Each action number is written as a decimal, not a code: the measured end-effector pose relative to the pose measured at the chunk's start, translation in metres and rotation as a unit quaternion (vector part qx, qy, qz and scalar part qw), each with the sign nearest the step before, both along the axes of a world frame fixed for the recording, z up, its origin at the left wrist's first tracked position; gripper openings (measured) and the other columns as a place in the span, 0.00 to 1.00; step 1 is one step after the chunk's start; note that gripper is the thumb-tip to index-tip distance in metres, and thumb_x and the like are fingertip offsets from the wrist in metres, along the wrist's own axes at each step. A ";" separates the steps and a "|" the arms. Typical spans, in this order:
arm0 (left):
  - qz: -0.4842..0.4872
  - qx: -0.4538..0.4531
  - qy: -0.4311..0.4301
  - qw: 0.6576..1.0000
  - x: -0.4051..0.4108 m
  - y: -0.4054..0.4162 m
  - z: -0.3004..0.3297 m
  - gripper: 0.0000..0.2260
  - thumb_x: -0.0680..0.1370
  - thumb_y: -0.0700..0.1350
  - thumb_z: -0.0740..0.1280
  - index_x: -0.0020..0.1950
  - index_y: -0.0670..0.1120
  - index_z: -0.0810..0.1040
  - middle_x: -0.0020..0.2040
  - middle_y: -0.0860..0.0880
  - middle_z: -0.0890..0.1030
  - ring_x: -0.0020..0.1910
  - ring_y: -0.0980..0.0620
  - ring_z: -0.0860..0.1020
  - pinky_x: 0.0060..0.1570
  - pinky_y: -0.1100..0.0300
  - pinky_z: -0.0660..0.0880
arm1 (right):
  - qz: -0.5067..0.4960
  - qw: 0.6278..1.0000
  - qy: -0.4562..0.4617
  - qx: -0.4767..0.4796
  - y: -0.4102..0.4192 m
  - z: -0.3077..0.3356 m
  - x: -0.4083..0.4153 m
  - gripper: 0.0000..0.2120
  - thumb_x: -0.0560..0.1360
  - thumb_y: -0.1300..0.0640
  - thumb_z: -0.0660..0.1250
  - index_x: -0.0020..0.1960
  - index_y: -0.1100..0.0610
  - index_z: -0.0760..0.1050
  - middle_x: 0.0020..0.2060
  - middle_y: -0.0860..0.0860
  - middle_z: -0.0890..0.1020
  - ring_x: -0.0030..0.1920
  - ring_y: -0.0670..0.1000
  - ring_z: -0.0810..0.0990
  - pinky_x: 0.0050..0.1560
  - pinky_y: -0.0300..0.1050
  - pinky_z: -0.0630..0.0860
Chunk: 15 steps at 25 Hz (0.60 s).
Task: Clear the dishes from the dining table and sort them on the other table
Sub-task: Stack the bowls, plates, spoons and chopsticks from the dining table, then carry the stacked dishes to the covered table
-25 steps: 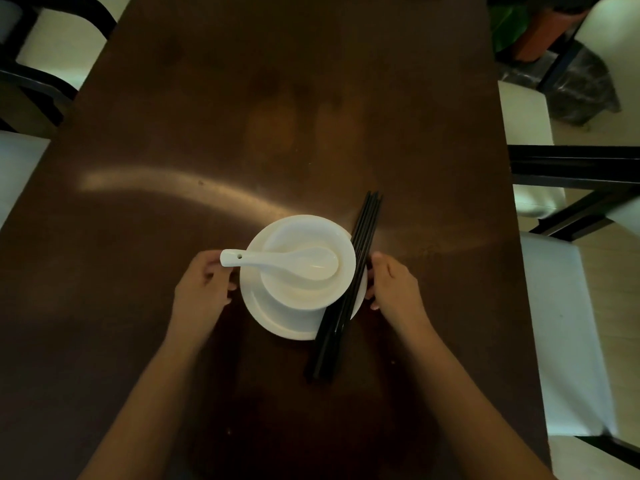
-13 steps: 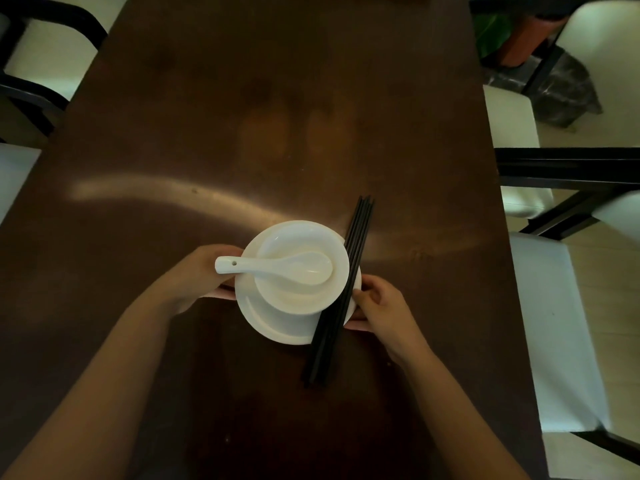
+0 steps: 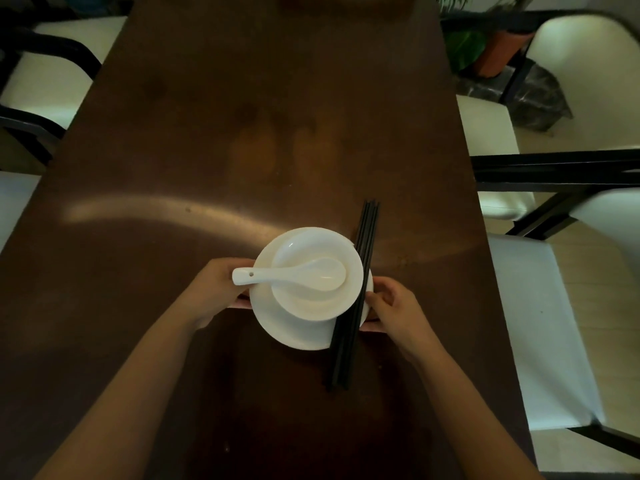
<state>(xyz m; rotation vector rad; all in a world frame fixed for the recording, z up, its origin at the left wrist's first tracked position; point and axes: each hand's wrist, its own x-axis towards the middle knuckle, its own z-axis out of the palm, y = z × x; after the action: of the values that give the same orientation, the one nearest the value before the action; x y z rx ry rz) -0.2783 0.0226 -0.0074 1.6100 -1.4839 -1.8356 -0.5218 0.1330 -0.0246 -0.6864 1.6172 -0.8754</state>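
Observation:
A white plate (image 3: 294, 332) sits near the front of the dark brown dining table (image 3: 242, 133). A white bowl (image 3: 311, 299) stands on the plate, and a white ceramic spoon (image 3: 294, 274) lies in the bowl with its handle sticking out to the left. Black chopsticks (image 3: 353, 306) lie across the plate's right edge, running front to back. My left hand (image 3: 216, 289) grips the plate's left rim, fingers under it. My right hand (image 3: 393, 311) grips the right rim beside the chopsticks.
White-cushioned chairs with black frames stand along the right side (image 3: 554, 341) and the left side (image 3: 45, 71) of the table. A potted plant (image 3: 485, 43) and a dark bag (image 3: 533, 95) sit on the floor at the far right.
Both hands have closed in from beside the plate onto its rim, with fingers slipping underneath. The plate with bowl, spoon and chopsticks looks slightly raised and nearer the camera.

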 end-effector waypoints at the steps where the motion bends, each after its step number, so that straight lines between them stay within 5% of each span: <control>1: -0.006 -0.006 0.000 1.000 -0.005 0.000 0.005 0.08 0.76 0.41 0.66 0.48 0.52 0.83 0.47 0.48 0.84 0.46 0.50 0.83 0.37 0.58 0.81 | -0.002 1.000 0.002 -0.005 0.001 0.005 -0.004 0.09 0.78 0.59 0.61 0.49 0.45 0.72 0.43 0.48 0.81 0.38 0.44 0.84 0.33 0.37 0.80; 7: -0.035 -0.031 0.006 0.999 -0.035 0.004 0.043 0.08 0.75 0.43 0.67 0.52 0.46 0.81 0.49 0.48 0.83 0.48 0.50 0.82 0.39 0.57 0.82 | -0.038 0.999 0.011 -0.007 0.019 0.048 -0.033 0.10 0.77 0.59 0.63 0.58 0.55 0.73 0.47 0.51 0.82 0.42 0.48 0.84 0.36 0.40 0.81; 15: -0.139 -0.094 0.022 0.986 -0.074 0.042 0.099 0.07 0.76 0.37 0.64 0.52 0.42 0.80 0.47 0.44 0.82 0.44 0.49 0.81 0.33 0.62 0.77 | -0.146 0.986 0.065 -0.045 0.103 0.114 -0.041 0.06 0.77 0.59 0.62 0.54 0.54 0.74 0.45 0.51 0.82 0.38 0.48 0.85 0.35 0.42 0.82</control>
<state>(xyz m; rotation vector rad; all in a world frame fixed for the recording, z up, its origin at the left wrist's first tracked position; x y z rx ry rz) -0.3525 0.0645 0.0917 1.3226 -1.8786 -1.7886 -0.5632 0.2358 0.0894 -0.5853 1.8340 -1.1405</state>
